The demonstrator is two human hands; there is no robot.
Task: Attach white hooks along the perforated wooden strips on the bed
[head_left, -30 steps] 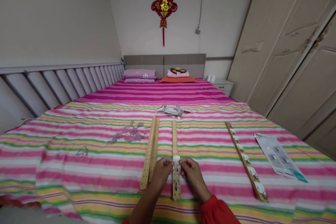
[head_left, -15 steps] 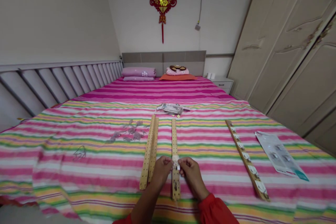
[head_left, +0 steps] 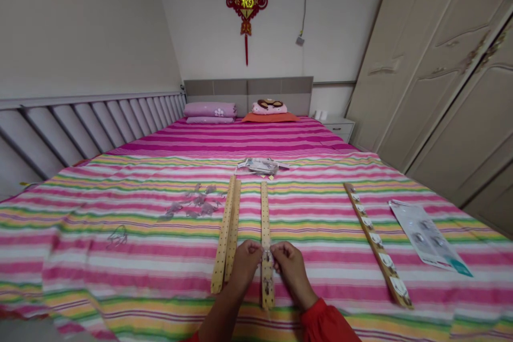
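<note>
Pinching from both sides, left hand [head_left: 246, 259] and right hand [head_left: 289, 262] clasp a small clear fitting [head_left: 267, 256] atop the near end of a perforated wooden strip [head_left: 264, 214]. Beneath the grip spreads a striped bedspread [head_left: 140, 256]. Just left lie two paired strips [head_left: 227, 224], and well right a strip carrying white fittings [head_left: 374, 238]. Squaring the piece over the holes, with even pressure, looks key.

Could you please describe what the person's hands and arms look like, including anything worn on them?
Both the left hand and the right hand are bare, with no gloves, rings or watch showing. A bright red sleeve covers the right arm to the wrist. The left forearm is uncovered.
</note>
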